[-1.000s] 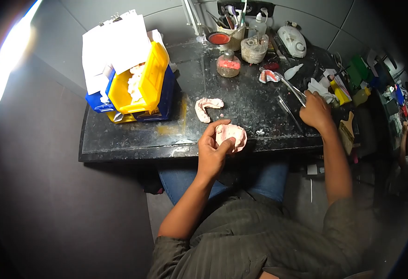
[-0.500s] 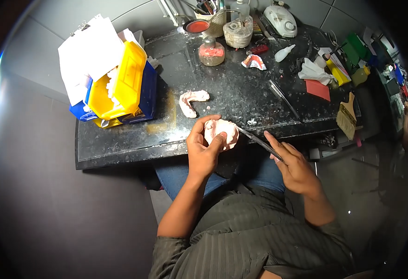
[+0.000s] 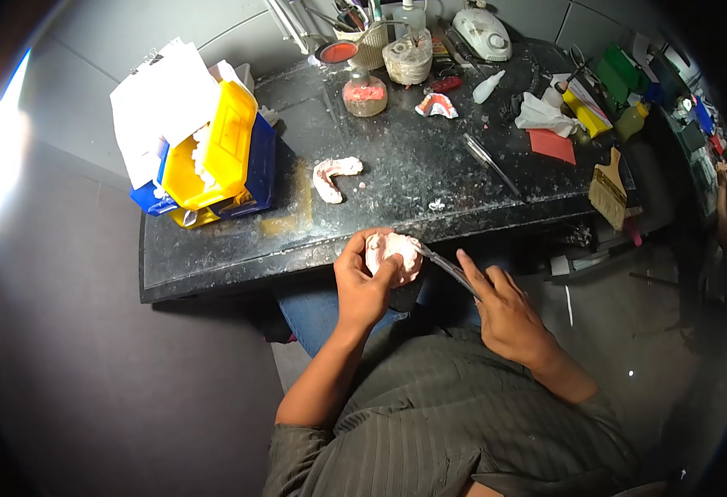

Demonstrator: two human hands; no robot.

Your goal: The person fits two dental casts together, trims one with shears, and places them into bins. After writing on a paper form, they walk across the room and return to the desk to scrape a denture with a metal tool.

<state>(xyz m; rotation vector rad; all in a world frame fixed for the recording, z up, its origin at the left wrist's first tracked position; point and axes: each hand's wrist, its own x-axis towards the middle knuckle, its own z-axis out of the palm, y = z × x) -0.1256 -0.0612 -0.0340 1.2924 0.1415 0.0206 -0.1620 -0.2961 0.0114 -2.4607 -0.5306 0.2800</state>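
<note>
A grey wall (image 3: 537,29) with dark panel seams stands at twelve o'clock. The black, white-speckled surface (image 3: 397,166) extends from nine to two o'clock, its front edge scuffed. A bright lamp (image 3: 3,161) glows between nine and ten o'clock. Dark grey floor (image 3: 612,348) lies at four o'clock.

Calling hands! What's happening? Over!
Left hand: holding lumpy pale-pink plaster cast. Right hand: slim grey metal tool, tip at cast's edge. Curved pale-pink plaster piece on black bench, out of the way.
</note>
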